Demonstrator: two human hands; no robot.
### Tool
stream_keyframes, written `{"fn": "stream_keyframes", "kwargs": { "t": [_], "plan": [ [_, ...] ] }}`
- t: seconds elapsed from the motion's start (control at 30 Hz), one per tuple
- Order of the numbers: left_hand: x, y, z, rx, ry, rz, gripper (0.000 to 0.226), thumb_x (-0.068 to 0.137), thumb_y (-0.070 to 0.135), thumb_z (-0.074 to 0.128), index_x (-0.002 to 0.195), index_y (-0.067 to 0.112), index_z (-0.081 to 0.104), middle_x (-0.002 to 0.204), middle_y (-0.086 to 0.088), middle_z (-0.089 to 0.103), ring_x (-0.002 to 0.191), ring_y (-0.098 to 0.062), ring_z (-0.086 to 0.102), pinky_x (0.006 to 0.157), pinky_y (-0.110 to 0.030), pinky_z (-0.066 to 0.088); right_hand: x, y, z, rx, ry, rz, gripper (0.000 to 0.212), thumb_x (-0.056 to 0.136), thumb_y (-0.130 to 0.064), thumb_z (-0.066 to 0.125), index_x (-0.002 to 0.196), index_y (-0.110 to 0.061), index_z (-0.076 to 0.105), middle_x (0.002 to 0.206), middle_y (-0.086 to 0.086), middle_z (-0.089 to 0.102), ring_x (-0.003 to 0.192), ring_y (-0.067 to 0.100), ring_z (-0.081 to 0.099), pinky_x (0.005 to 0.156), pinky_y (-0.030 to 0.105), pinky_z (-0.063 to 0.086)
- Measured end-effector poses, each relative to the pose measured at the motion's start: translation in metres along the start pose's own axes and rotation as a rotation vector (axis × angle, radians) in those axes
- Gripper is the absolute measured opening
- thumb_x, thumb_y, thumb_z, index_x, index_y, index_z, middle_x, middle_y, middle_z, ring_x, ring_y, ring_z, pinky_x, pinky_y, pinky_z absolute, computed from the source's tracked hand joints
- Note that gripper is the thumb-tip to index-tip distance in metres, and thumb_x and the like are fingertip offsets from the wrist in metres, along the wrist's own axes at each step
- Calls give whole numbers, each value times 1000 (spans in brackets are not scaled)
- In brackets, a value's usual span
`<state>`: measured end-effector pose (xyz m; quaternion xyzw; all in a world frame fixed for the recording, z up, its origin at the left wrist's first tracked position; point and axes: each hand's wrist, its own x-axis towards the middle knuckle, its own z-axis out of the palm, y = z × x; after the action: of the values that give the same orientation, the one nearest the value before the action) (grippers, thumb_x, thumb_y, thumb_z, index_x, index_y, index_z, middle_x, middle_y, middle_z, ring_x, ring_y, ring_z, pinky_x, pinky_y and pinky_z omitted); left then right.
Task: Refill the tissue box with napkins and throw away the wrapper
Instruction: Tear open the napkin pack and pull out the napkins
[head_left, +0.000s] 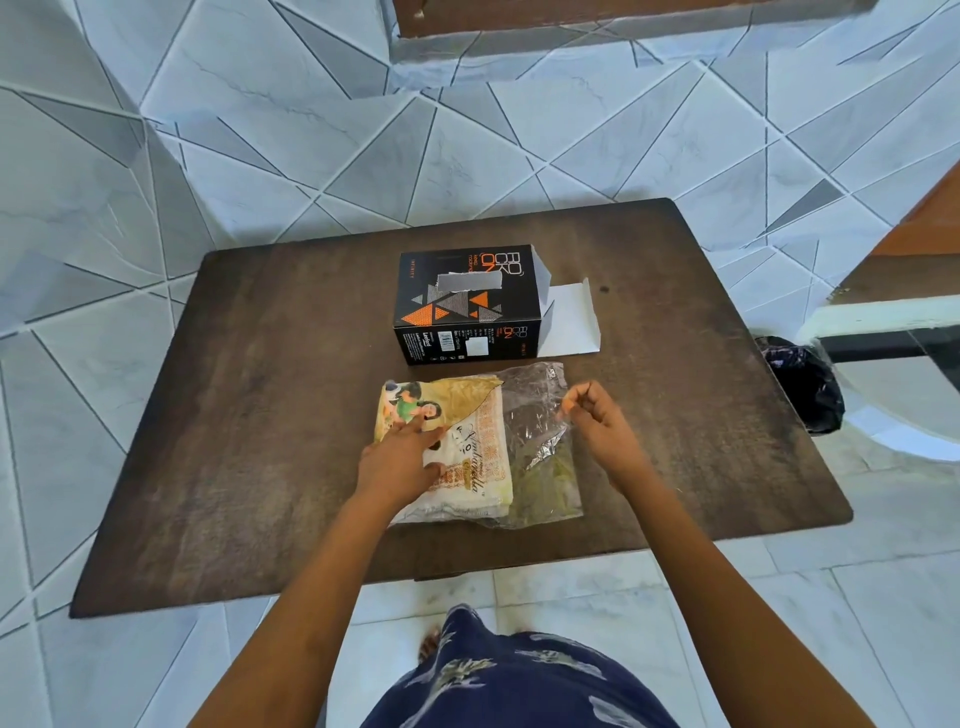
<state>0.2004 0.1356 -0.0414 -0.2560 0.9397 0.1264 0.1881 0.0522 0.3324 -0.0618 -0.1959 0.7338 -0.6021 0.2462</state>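
Plastic, thin and crackly, is what I'm dealing with: the wrapper (535, 415) lies on the dark wooden table (260, 415) just on my side of the tissue box (457, 306), almost touching its near face. The napkins (483, 457) sit bunched in the printed half, which lies below the box's left part. The clear half trails out slack below the box's right part. My left hand (402, 460) is laid flat on the stack, fingers straight and pressing, nothing curled. My right hand (597, 421) hovers over the clear end with fingers tucked in, thumb and forefinger nipping the film's edge. The film is see-through, so how much I've really caught is hard to tell. I'd judge the stack soft, light and squashy, likely to fan apart if grabbed by one corner, so it wants taking across its full width, from both long sides. The film is slippery and weightless, and will stretch before it tears. The box is stiff card, light enough to skid, and its white flap (569, 322) lies open on its right side, ready for loading. Well off to the right of the box, past the table edge, sits a black bin bag (802, 389).
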Motion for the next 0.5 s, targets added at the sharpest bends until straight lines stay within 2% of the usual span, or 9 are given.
{"fn": "stream_keyframes", "kwargs": {
  "t": [0.13, 0.3, 0.4, 0.43, 0.5],
  "plan": [
    [3, 1, -2, 2, -12, 5, 57, 87, 34, 54, 141, 33, 33, 156, 1, 22, 140, -22, 27, 104, -53, 37, 1, 3, -2, -14, -21, -17, 9, 94, -8, 42, 87, -5, 47, 75, 3, 45, 72, 14, 42, 63, 8, 40],
    [4, 2, -2, -1, -6, -9, 57, 87, 34, 55, 141, 34, 33, 156, 1, 21, 141, -22, 25, 106, -53, 34, 0, 0, -1, 85, -11, -9, 13, 94, -5, 42, 84, -10, 48, 77, 9, 50, 75, 19, 49, 71, 21, 42],
    [4, 2, 0, -4, 0, -9, 58, 88, 35, 55, 141, 33, 33, 157, 1, 18, 142, -22, 23, 107, -53, 34, -3, -7, -2, 87, -12, -16, 17, 94, -3, 41, 81, -12, 49, 78, 2, 60, 71, -3, 60, 71, 10, 47],
    [4, 2, 1, -3, 2, -9, 58, 88, 35, 55, 141, 33, 33, 157, 1, 18, 142, -22, 23, 107, -53, 34, -3, -9, -2, 67, -14, -13, 17, 94, -4, 42, 80, -13, 49, 77, 2, 62, 70, -2, 61, 71, 11, 48],
    [3, 2, 2, -4, 4, -11, 58, 88, 35, 54, 141, 32, 32, 157, 1, 18, 142, -22, 22, 107, -53, 34, -2, -8, -4, -72, 35, -15, 13, 93, -10, 45, 81, -15, 49, 75, 7, 65, 72, 14, 64, 75, 27, 51]
  ]
}}
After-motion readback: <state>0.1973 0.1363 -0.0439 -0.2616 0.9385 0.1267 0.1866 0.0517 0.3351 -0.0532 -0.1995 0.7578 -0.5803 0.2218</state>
